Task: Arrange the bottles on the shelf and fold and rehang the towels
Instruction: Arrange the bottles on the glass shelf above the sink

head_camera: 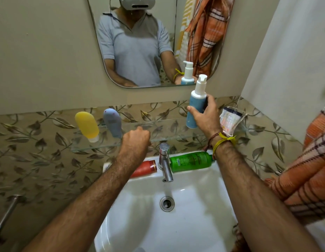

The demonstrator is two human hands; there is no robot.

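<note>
Bottles are only partly sorted, so the task is looking well short of halfway. Two squeeze bottles, a yellow bottle and a grey-blue bottle, are already standing cap-down on the left part of the glass shelf, just beside each other. The right hand is holding a blue pump bottle upright above the right part of the shelf, thumb on the near-left side and fingers wrapping round the far side; whether its base is touching the glass yet I cannot tell. The left hand is hovering at the shelf's near edge with fingers curled into a loose fist, seemingly holding nothing, though the palm is hidden. Still lying on their sides on the far rim of the sink are a green bottle, right of the tap, and a red bottle, left of it and partly hidden by the left forearm; both are waiting to go up, by my judgement. An orange checked towel is bunching loosely at the right, and another is showing in the mirror, so the folding and rehanging appears not to be started.
</note>
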